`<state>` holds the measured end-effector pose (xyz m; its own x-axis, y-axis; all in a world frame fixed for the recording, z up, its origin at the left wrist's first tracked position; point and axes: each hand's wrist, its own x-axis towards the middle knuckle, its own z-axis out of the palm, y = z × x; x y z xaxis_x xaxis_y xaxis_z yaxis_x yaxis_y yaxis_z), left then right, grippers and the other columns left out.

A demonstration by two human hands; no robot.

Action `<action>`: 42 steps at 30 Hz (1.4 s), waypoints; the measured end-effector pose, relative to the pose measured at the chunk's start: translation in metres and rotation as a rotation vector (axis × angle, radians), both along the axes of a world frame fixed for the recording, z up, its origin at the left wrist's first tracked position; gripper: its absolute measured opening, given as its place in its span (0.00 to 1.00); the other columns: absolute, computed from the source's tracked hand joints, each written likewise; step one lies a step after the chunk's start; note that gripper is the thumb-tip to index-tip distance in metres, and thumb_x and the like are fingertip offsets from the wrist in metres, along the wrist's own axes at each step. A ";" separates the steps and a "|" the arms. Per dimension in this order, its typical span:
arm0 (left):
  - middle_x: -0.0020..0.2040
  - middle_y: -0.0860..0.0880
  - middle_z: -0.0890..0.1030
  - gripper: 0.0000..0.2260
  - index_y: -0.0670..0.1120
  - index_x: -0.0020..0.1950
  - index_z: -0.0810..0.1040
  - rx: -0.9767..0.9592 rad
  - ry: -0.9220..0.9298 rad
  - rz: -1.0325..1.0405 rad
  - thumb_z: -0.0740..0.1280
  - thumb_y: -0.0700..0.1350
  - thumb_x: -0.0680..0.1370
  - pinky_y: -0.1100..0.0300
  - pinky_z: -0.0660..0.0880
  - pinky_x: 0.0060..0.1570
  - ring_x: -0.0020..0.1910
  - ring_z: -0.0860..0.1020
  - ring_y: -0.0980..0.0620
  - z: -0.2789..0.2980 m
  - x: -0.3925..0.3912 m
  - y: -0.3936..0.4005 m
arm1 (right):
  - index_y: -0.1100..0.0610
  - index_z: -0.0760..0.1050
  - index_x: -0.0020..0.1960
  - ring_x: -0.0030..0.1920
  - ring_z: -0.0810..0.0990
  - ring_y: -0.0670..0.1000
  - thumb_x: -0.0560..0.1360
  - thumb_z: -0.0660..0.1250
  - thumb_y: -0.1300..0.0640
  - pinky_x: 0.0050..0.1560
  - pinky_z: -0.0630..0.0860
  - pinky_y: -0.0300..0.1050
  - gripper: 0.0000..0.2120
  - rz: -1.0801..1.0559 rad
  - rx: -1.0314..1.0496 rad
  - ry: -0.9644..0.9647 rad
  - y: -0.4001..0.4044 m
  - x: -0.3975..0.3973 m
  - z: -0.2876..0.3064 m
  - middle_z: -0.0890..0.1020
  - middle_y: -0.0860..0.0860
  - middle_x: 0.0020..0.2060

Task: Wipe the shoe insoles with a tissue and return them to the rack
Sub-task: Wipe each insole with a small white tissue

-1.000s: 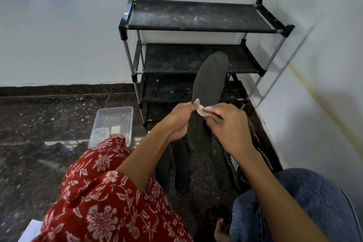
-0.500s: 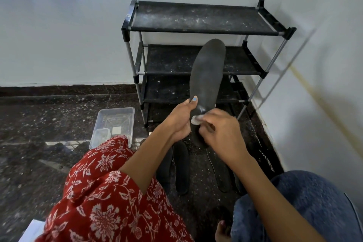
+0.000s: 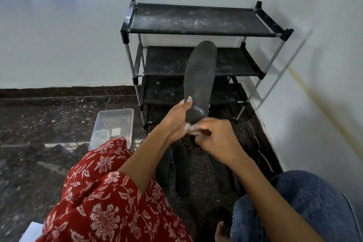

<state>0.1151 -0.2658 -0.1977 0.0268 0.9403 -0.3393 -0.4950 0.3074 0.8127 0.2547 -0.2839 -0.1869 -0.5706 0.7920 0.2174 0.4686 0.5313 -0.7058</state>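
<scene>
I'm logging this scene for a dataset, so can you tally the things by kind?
Insoles: 5, one held, four on the floor
Tissue: 1
Rack: 1
Clear trays: 2, one large, one small inside it
Total: 9

No text, label, brand, number or sign can be read anywhere in the view. The dark insole [image 3: 199, 76] shows a plain grey surface with no print that can be made out. The clear plastic box [image 3: 113, 126] on the floor at the left holds a small pale square, too blurred to tell whether anything is written on it. Low at the right, near the wall, a dark item [image 3: 265, 160] carries a row of short white stripes, a pattern and not lettering.
</scene>
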 end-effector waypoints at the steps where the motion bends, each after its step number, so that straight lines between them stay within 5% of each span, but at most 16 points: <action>1: 0.59 0.39 0.79 0.17 0.40 0.67 0.69 -0.001 0.000 0.018 0.52 0.48 0.84 0.53 0.78 0.54 0.53 0.80 0.46 -0.001 -0.002 0.000 | 0.56 0.83 0.45 0.39 0.80 0.39 0.67 0.72 0.66 0.44 0.76 0.31 0.09 0.056 -0.116 -0.093 -0.002 0.003 0.003 0.82 0.44 0.40; 4: 0.63 0.37 0.76 0.18 0.40 0.69 0.68 -0.004 -0.007 0.049 0.52 0.47 0.84 0.49 0.73 0.62 0.57 0.78 0.44 -0.003 -0.004 0.002 | 0.52 0.83 0.41 0.35 0.80 0.39 0.68 0.73 0.63 0.38 0.77 0.32 0.07 0.131 -0.305 -0.234 -0.004 0.010 0.010 0.83 0.44 0.37; 6: 0.64 0.37 0.76 0.17 0.40 0.69 0.68 -0.010 -0.019 0.048 0.52 0.47 0.84 0.49 0.73 0.61 0.58 0.77 0.44 -0.003 -0.003 0.003 | 0.53 0.82 0.43 0.35 0.78 0.40 0.68 0.71 0.65 0.36 0.74 0.30 0.08 -0.011 -0.190 -0.038 0.001 0.009 0.012 0.82 0.45 0.37; 8: 0.63 0.39 0.77 0.17 0.41 0.67 0.69 -0.017 -0.002 0.033 0.53 0.48 0.83 0.52 0.74 0.59 0.58 0.78 0.44 -0.004 -0.001 0.004 | 0.57 0.83 0.47 0.42 0.79 0.41 0.68 0.68 0.69 0.46 0.74 0.31 0.12 -0.124 -0.003 0.108 0.005 0.004 0.010 0.83 0.47 0.42; 11: 0.58 0.42 0.79 0.14 0.43 0.64 0.71 -0.017 -0.017 0.023 0.54 0.48 0.83 0.56 0.77 0.54 0.54 0.79 0.48 -0.005 0.001 0.004 | 0.58 0.83 0.48 0.46 0.79 0.48 0.67 0.68 0.70 0.51 0.74 0.39 0.13 -0.040 0.189 -0.043 0.005 -0.005 0.000 0.83 0.50 0.44; 15: 0.55 0.44 0.80 0.15 0.43 0.66 0.70 -0.022 -0.067 0.050 0.54 0.47 0.83 0.55 0.77 0.51 0.51 0.80 0.49 -0.006 -0.003 0.003 | 0.54 0.83 0.42 0.43 0.79 0.44 0.68 0.68 0.66 0.50 0.76 0.41 0.10 0.088 0.011 -0.316 0.001 0.004 0.004 0.83 0.46 0.41; 20: 0.54 0.45 0.80 0.15 0.42 0.67 0.70 0.012 -0.046 0.060 0.53 0.44 0.84 0.57 0.77 0.51 0.50 0.79 0.50 -0.006 -0.003 0.006 | 0.56 0.83 0.44 0.44 0.77 0.47 0.68 0.68 0.67 0.47 0.74 0.38 0.10 -0.052 0.132 -0.082 0.003 0.007 0.011 0.83 0.48 0.41; 23: 0.53 0.45 0.80 0.14 0.44 0.67 0.70 -0.023 -0.006 0.068 0.53 0.46 0.83 0.59 0.78 0.43 0.48 0.80 0.51 -0.006 -0.001 0.006 | 0.56 0.82 0.48 0.46 0.77 0.50 0.68 0.67 0.68 0.48 0.74 0.41 0.12 0.004 0.265 -0.173 0.002 -0.002 0.004 0.82 0.49 0.46; 27: 0.56 0.44 0.79 0.14 0.43 0.67 0.69 -0.025 -0.052 0.139 0.53 0.44 0.84 0.55 0.76 0.53 0.53 0.79 0.49 -0.009 -0.005 0.007 | 0.51 0.81 0.47 0.48 0.75 0.49 0.72 0.67 0.57 0.46 0.71 0.39 0.06 0.083 0.084 -0.527 -0.004 0.001 -0.002 0.78 0.50 0.48; 29: 0.56 0.45 0.79 0.14 0.44 0.67 0.70 -0.016 -0.062 0.154 0.52 0.44 0.84 0.55 0.75 0.54 0.53 0.78 0.49 -0.008 -0.007 0.007 | 0.51 0.82 0.43 0.47 0.76 0.49 0.70 0.69 0.57 0.46 0.73 0.41 0.04 0.069 0.036 -0.508 -0.005 0.004 0.001 0.78 0.49 0.45; 33: 0.56 0.44 0.79 0.14 0.44 0.66 0.70 -0.025 -0.069 0.141 0.52 0.45 0.84 0.57 0.77 0.48 0.51 0.79 0.49 -0.006 -0.006 0.007 | 0.54 0.83 0.41 0.42 0.74 0.46 0.69 0.70 0.64 0.41 0.74 0.40 0.07 0.024 0.210 -0.174 -0.002 -0.002 0.004 0.83 0.45 0.40; 39: 0.56 0.45 0.79 0.14 0.44 0.66 0.70 -0.022 -0.093 0.146 0.53 0.45 0.84 0.55 0.75 0.55 0.54 0.78 0.49 -0.006 -0.008 0.005 | 0.56 0.79 0.52 0.52 0.74 0.51 0.74 0.63 0.60 0.47 0.70 0.40 0.09 0.068 0.272 -0.584 -0.011 -0.009 -0.002 0.78 0.52 0.50; 42: 0.59 0.44 0.78 0.14 0.44 0.66 0.71 -0.022 -0.082 0.153 0.53 0.45 0.84 0.53 0.73 0.60 0.57 0.77 0.48 -0.006 -0.010 0.007 | 0.55 0.81 0.43 0.44 0.76 0.51 0.69 0.69 0.60 0.40 0.72 0.39 0.04 0.032 0.318 -0.515 -0.013 -0.006 0.005 0.79 0.51 0.41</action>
<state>0.1047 -0.2588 -0.2042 -0.0880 0.9279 -0.3622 -0.6017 0.2402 0.7617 0.2482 -0.2969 -0.1818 -0.6879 0.7140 0.1302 0.6878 0.6986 -0.1972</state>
